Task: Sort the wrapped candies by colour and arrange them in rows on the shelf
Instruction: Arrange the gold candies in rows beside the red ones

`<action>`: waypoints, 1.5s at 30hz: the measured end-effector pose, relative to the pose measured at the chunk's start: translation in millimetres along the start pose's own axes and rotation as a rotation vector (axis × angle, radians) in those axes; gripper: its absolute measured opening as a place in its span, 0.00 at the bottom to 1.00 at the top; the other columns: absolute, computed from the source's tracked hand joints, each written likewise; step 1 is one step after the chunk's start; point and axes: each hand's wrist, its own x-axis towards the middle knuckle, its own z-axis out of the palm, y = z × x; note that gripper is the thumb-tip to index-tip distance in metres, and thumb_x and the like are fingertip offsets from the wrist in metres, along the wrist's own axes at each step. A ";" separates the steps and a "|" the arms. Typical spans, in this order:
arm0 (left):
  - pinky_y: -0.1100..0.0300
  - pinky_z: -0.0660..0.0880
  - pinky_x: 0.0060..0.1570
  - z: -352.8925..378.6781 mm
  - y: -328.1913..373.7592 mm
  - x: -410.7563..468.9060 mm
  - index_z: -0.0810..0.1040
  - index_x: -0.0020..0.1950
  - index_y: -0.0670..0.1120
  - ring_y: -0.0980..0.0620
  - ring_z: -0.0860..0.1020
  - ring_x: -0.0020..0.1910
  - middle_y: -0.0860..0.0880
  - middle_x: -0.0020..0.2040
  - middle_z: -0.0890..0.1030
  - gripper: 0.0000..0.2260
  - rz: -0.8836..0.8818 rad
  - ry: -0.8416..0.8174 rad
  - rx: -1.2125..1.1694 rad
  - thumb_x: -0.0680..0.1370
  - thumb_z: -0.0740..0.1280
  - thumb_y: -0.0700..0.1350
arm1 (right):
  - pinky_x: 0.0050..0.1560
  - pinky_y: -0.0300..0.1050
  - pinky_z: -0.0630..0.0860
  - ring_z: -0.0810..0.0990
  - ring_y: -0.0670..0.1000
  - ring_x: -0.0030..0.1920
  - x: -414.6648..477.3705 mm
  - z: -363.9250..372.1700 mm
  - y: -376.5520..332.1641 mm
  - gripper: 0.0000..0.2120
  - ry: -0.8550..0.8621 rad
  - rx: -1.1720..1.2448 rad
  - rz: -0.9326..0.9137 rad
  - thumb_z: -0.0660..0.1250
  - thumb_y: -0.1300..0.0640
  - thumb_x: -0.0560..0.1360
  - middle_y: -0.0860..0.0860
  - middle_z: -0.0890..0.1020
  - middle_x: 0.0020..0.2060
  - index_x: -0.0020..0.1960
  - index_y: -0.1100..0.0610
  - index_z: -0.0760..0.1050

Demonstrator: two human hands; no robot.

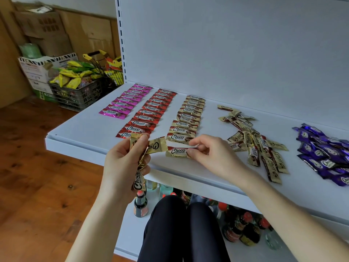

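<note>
Head view: the left hand (pixel 125 157) grips several gold candies (pixel 151 147) printed "Choco". Beside it, the right hand (pixel 209 152) pinches one gold "Choco" candy (pixel 176 151) lying on the white shelf (pixel 79 133), at the gold row's (pixel 188 118) near end. Beyond the hands lie the pink row (pixel 125 101) and the red row (pixel 149 112).

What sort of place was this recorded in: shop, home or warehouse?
Probably a shop or its stockroom: a slotted retail shelf carries rows of Choco candies, bottles stand on the level below, and a crate of snack packets sits by cardboard boxes.
</note>
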 end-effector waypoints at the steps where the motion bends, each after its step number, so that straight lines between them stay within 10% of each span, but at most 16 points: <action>1: 0.66 0.66 0.22 -1.4 0.0 -0.8 0.80 0.44 0.42 0.56 0.72 0.25 0.50 0.30 0.79 0.07 -0.001 0.009 -0.002 0.76 0.66 0.45 | 0.44 0.41 0.72 0.73 0.42 0.36 -1.4 2.6 1.1 0.10 0.036 -0.058 -0.026 0.69 0.53 0.73 0.42 0.74 0.35 0.52 0.54 0.78; 27: 0.67 0.69 0.22 -12.9 -7.4 -2.4 0.81 0.44 0.44 0.56 0.72 0.25 0.49 0.30 0.81 0.07 -0.033 0.081 -0.002 0.76 0.66 0.46 | 0.43 0.49 0.76 0.75 0.49 0.39 2.6 15.0 4.1 0.08 0.137 -0.193 -0.176 0.68 0.52 0.73 0.49 0.75 0.41 0.48 0.55 0.80; 33: 0.66 0.68 0.22 -9.3 -11.5 -3.7 0.81 0.43 0.44 0.54 0.71 0.26 0.45 0.33 0.79 0.07 -0.033 0.028 0.008 0.75 0.66 0.46 | 0.40 0.28 0.69 0.77 0.43 0.40 -0.4 8.3 2.2 0.04 0.203 0.084 -0.171 0.65 0.61 0.75 0.47 0.81 0.39 0.46 0.56 0.79; 38: 0.66 0.67 0.22 10.9 -14.6 -6.9 0.81 0.44 0.43 0.56 0.72 0.26 0.48 0.31 0.79 0.07 -0.025 -0.078 0.004 0.77 0.65 0.44 | 0.42 0.34 0.76 0.81 0.43 0.39 -9.4 -5.7 -23.4 0.07 -0.058 0.425 -0.109 0.66 0.49 0.70 0.46 0.82 0.39 0.47 0.47 0.76; 45: 0.66 0.64 0.21 37.7 -9.1 -7.2 0.78 0.46 0.41 0.57 0.71 0.26 0.48 0.32 0.79 0.13 -0.138 -0.203 -0.117 0.79 0.61 0.48 | 0.31 0.35 0.74 0.79 0.43 0.30 -15.4 -32.9 -21.1 0.05 -0.034 0.518 -0.072 0.66 0.63 0.74 0.45 0.81 0.28 0.42 0.55 0.77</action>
